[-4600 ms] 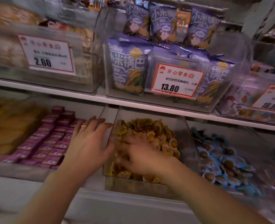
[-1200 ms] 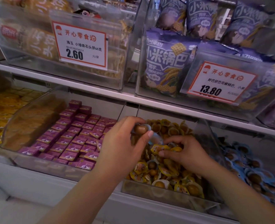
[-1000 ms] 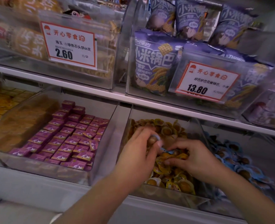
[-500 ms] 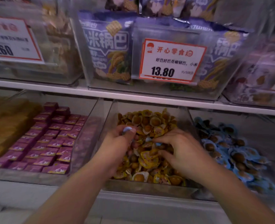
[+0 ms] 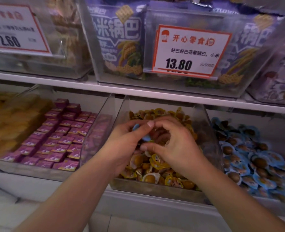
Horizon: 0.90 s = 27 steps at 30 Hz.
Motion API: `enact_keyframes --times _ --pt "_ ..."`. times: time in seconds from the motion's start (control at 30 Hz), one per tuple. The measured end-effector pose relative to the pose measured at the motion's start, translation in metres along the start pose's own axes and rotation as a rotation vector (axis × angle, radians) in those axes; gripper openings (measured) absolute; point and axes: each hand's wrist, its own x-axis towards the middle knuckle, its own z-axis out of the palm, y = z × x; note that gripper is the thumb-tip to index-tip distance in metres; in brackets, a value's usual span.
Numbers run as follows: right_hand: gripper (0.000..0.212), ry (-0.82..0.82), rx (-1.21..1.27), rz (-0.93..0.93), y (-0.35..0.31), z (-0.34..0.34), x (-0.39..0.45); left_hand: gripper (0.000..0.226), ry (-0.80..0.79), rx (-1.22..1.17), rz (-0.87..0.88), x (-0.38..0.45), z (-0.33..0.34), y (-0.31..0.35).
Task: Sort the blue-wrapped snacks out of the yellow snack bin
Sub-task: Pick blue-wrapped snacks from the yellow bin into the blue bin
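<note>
A clear bin on the lower shelf holds a heap of yellow-wrapped snacks. Both my hands are inside it, over the middle of the heap. My left hand has its fingers curled round blue-wrapped snacks; blue edges show between thumb and fingers. My right hand lies right beside it with fingers curled, its fingertips meeting the left hand's at the blue wrappers. What the right fingers pinch is hidden. The neighbouring bin on the right is full of blue-wrapped snacks.
A bin of purple boxed snacks stands to the left, and yellow packs lie further left. The white shelf edge runs above, carrying bins of purple bags with price tags 13.80 and 2.60.
The view has shifted left and closer. My hands have come together over the yellow heap, and more blue wrapper now shows in my left hand.
</note>
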Motion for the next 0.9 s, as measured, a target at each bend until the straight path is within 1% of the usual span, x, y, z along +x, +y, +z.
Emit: enact_keyframes --times 0.03,0.07,0.1,0.13,0.2,0.23,0.27,0.3,0.37,0.47,0.6,0.67,0.73,0.87,0.9 --pt "0.037 0.013 -0.002 0.003 0.005 -0.001 0.0 0.014 0.046 -0.028 0.013 0.0 -0.003 0.001" --pt "0.032 0.011 -0.009 0.007 0.011 -0.003 -0.001 0.009 0.054 -0.065 0.021 -0.001 -0.006 0.003" --pt "0.026 -0.03 -0.031 0.0 0.016 -0.003 -0.002 0.008 0.029 -0.085 0.028 -0.002 -0.008 0.004" --pt "0.022 -0.124 -0.092 -0.018 0.022 0.0 -0.004 0.009 -0.005 -0.079 0.036 -0.003 -0.009 0.004" --pt "0.024 -0.416 -0.354 -0.082 0.032 0.014 -0.008 0.009 -0.027 -0.072 0.05 -0.004 -0.011 0.005" --pt "0.029 -0.537 -0.524 -0.11 0.038 0.022 -0.01 0.009 -0.019 -0.088 0.055 -0.004 -0.011 0.006" --pt "0.035 -0.598 -0.678 -0.115 0.043 0.028 -0.009 0.01 -0.013 -0.108 0.064 -0.003 -0.011 0.006" --pt "0.041 -0.605 -0.799 -0.097 0.047 0.031 -0.007 0.01 -0.011 -0.124 0.074 -0.003 -0.011 0.007" --pt "0.048 -0.57 -0.927 -0.049 0.049 0.03 -0.001 0.009 -0.015 -0.144 0.086 -0.002 -0.011 0.007" --pt "0.054 -0.587 -0.949 0.007 0.05 0.028 0.004 0.01 -0.025 -0.154 0.099 -0.002 -0.012 0.005" --pt "0.062 -0.692 -0.973 0.024 0.047 0.032 0.004 0.01 -0.031 -0.128 0.11 -0.001 -0.013 0.003" --pt "0.057 -0.702 -0.934 -0.004 0.045 0.033 0.005 0.011 -0.03 -0.106 0.115 0.0 -0.013 0.001" --pt "0.049 -0.672 -0.889 -0.048 0.043 0.033 0.003 0.012 -0.025 -0.085 0.117 0.0 -0.013 0.0" --pt "0.024 -0.595 -0.827 -0.134 0.043 0.029 0.003 0.012 -0.014 -0.073 0.13 0.0 -0.012 -0.001" --pt "0.024 -0.589 -0.812 -0.159 0.044 0.028 0.002 0.013 -0.011 -0.07 0.135 0.001 -0.012 -0.002"
